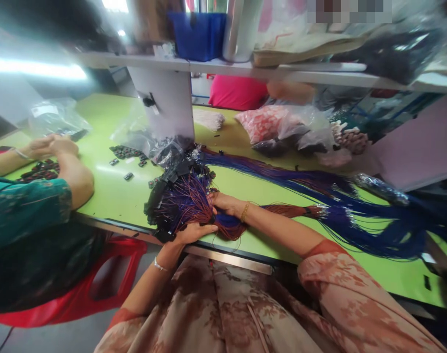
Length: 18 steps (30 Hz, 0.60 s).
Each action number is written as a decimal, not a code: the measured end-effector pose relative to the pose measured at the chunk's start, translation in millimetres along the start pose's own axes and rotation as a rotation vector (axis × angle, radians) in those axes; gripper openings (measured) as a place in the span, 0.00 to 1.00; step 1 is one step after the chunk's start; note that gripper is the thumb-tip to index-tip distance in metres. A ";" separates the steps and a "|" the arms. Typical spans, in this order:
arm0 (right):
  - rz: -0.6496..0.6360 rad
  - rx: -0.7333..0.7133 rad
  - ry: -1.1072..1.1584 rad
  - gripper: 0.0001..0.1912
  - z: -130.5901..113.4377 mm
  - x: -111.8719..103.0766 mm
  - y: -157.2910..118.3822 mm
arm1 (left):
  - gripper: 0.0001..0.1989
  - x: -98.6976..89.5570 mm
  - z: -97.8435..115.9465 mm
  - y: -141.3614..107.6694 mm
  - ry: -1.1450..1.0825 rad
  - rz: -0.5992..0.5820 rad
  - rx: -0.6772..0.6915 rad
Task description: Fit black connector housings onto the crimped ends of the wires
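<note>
Wires (229,228), blue and rust-brown, lie gathered before you on the green tabletop (116,198), close to its near edge, black connectors (155,203) spread at their left end. Your right hand (223,203) is closed around the bunch from above; your left hand (194,233) touches its near side, thumb stretched out, and you cannot tell how its fingers sit, since they are partly hidden. More long wires (378,235) trail off to your right. Beyond the connectors are a clear bag of dark parts (168,152) and a few loose pieces (128,176); farther back, bags of pink pieces (263,122) rest under a raised shelf (300,73), which carries a blue bin (199,37). To your left, a co-worker in a teal sleeve (28,201) has both hands together above small dark and red parts (39,170), beside a red plastic stool (131,250). Across the table, you see a person in pink (238,92).
</note>
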State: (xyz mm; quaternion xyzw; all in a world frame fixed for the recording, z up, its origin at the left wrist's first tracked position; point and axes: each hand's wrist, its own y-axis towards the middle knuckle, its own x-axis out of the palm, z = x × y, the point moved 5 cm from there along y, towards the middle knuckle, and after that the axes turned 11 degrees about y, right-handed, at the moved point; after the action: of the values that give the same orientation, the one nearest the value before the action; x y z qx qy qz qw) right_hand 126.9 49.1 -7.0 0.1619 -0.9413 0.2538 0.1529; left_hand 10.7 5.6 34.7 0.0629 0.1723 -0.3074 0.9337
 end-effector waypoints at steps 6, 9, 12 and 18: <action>0.192 -0.158 0.147 0.08 -39.5 -17.3 -36.4 | 0.29 18.6 -19.0 2.1 -0.391 0.303 -0.047; 0.328 -0.317 0.246 0.16 -55.6 -12.8 -69.0 | 0.28 28.3 -22.3 6.1 -0.455 0.443 -0.083; 0.313 -0.359 0.218 0.17 -42.7 13.6 -95.7 | 0.28 29.8 -23.6 6.9 -0.446 0.511 -0.168; 0.245 -0.465 -0.106 0.07 19.0 59.3 -122.8 | 0.26 23.3 -26.1 -0.3 -0.458 0.272 -0.487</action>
State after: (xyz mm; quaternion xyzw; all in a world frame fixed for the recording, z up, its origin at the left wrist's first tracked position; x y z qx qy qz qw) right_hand 116.5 -74.9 51.9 0.0202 -0.9935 0.0386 0.1047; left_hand 20.7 -1.6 2.0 -0.2095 0.0170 -0.1365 0.9681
